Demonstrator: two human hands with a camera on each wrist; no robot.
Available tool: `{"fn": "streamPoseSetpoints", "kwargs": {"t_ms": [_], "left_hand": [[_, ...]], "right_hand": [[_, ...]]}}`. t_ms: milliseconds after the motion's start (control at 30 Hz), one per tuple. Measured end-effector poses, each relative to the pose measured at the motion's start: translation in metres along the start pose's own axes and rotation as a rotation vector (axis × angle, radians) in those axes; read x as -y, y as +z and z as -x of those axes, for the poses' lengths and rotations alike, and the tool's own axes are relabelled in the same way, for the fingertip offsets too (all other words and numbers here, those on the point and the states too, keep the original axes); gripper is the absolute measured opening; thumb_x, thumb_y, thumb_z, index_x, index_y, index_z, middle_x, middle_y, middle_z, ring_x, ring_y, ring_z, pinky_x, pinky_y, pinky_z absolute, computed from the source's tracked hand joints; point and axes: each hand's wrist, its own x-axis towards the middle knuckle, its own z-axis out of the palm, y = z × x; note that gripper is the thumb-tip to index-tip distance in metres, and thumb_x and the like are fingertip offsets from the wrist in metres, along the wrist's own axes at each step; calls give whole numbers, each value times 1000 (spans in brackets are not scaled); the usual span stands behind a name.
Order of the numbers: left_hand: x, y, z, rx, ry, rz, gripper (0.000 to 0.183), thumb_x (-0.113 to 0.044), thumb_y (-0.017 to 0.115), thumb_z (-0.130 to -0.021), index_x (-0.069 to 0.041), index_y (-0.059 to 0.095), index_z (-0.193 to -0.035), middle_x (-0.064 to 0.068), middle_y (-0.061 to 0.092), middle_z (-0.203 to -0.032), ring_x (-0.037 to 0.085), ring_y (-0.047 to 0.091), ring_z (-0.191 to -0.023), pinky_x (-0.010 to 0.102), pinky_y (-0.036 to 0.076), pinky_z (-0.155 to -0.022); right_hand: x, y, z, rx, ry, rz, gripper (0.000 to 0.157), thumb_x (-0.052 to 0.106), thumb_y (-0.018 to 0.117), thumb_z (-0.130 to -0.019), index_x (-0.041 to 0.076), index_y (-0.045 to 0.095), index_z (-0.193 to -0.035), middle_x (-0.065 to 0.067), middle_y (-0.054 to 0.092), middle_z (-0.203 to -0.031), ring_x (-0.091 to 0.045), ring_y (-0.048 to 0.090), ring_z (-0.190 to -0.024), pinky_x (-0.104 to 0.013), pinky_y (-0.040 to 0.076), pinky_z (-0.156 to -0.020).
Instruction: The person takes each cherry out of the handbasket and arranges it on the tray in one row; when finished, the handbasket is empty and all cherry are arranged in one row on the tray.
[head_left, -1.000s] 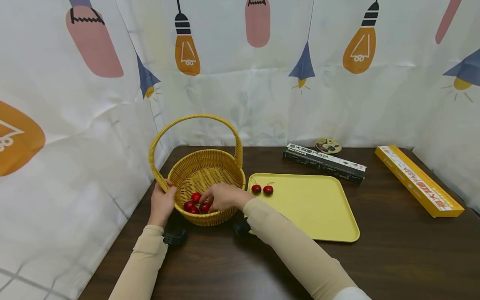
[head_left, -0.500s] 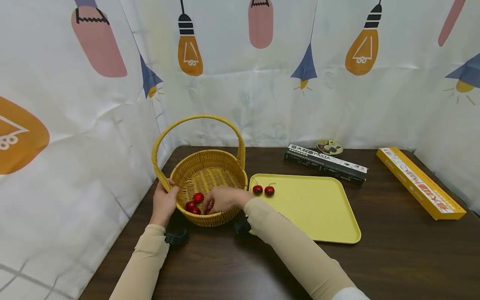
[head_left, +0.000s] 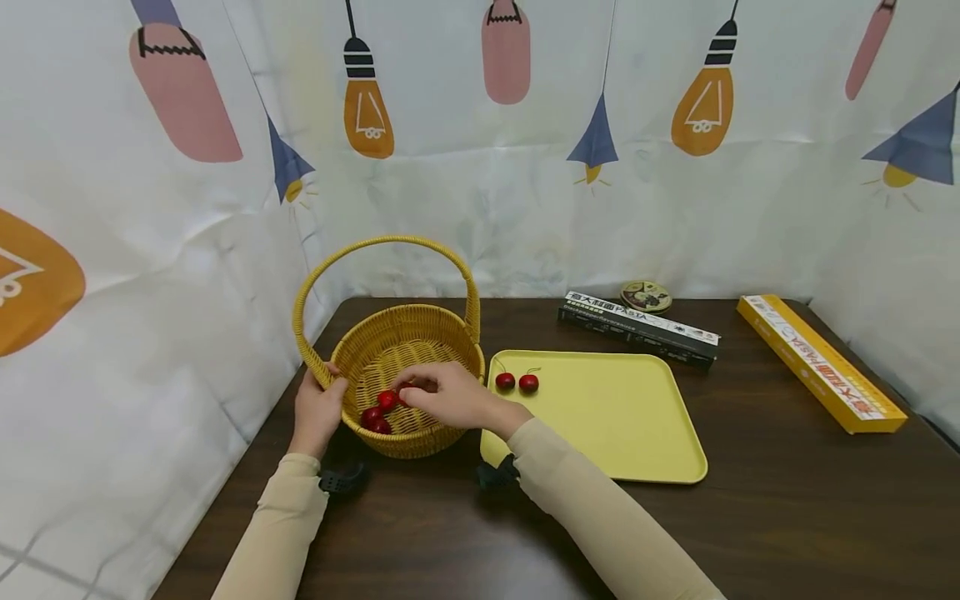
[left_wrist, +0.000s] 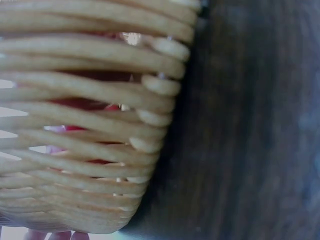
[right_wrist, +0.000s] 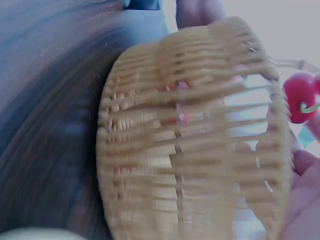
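In the head view my left hand (head_left: 317,414) grips the yellow wicker basket (head_left: 422,448) at its left rim, by the foot of the tall handle. My right hand (head_left: 457,398) is over the basket's opening. It pinches a red cherry (head_left: 406,393) between thumb and fingers, and this cherry (right_wrist: 300,97) with its green stem shows at the rim in the right wrist view. Several more cherries (head_left: 372,417) lie in the near left of the basket. Woven strands fill much of the left wrist view and hide most of what lies inside.
A yellow tray (head_left: 611,417) stands right of the basket, with two stemmed cherries (head_left: 528,383) at its far left corner. Behind it lie a black pasta box (head_left: 639,332) and a round patterned disc (head_left: 646,297). A yellow pasta box (head_left: 821,362) is at the far right.
My right hand has gone from reaching down among the cherries to lifting one up, slightly away from the others. The left hand keeps its grip on the basket. The head view has shifted slightly.
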Motion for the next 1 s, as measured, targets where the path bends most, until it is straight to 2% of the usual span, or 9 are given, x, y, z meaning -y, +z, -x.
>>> {"fn": "streamPoseSetpoints", "kwargs": {"t_ms": [167, 267, 333, 400, 567, 767, 1000], "left_hand": [[2, -1, 2, -5, -6, -6, 25, -15, 46, -97, -4, 44, -120, 17, 48, -111, 29, 48, -95, 32, 41, -72], [2, -1, 2, -5, -3, -10, 25, -15, 46, -97, -5, 44, -120, 16, 48, -110, 29, 48, -94, 31, 41, -71], [1, -1, 1, -3, -7, -4, 26, -16, 45, -97, -5, 44, -121, 17, 48, -112, 29, 48, -95, 31, 41, -72], [1, 0, 0, 0, -13, 2, 27, -16, 45, -97, -5, 43, -121, 17, 48, -113, 28, 48, -96, 31, 41, -72], [0, 0, 0, 4, -21, 19, 25, -15, 45, -97, -5, 43, -120, 17, 47, -113, 28, 48, -95, 28, 42, -69], [0, 0, -2, 4, -15, 17, 25, -15, 45, -97, -5, 43, -120, 17, 47, -113, 28, 48, -95, 26, 42, -67], [0, 1, -3, 12, -24, 17, 27, -16, 45, -98, -5, 42, -122, 18, 47, -117, 29, 49, -99, 25, 42, -69]], "right_hand": [[-11, -18, 20, -88, -3, -74, 27, 37, 54, -99, 24, 66, -120, 11, 66, -107, -14, 63, -93, -27, 50, -79], [-15, -35, 34, -137, 6, -111, 27, 34, 56, -99, 19, 65, -120, 2, 67, -107, -23, 63, -93, -32, 50, -78], [-19, -49, 43, -165, 22, -123, 27, 33, 59, -98, 17, 65, -119, -5, 68, -102, -28, 63, -87, -37, 52, -75], [-24, -61, 51, -185, 37, -101, 27, 31, 63, -96, 16, 66, -117, -8, 68, -95, -29, 63, -81, -39, 52, -70], [-44, -81, 69, -218, 88, 2, 29, 31, 69, -91, 16, 66, -115, 0, 66, -81, -27, 63, -71, -35, 51, -62], [-64, -94, 85, -230, 142, 115, 31, 32, 70, -90, 16, 66, -117, 2, 67, -84, -17, 62, -73, -33, 49, -65], [-79, -108, 97, -254, 204, 169, 34, 34, 70, -90, 16, 65, -118, 3, 66, -89, -16, 60, -75, -34, 49, -68]]}}
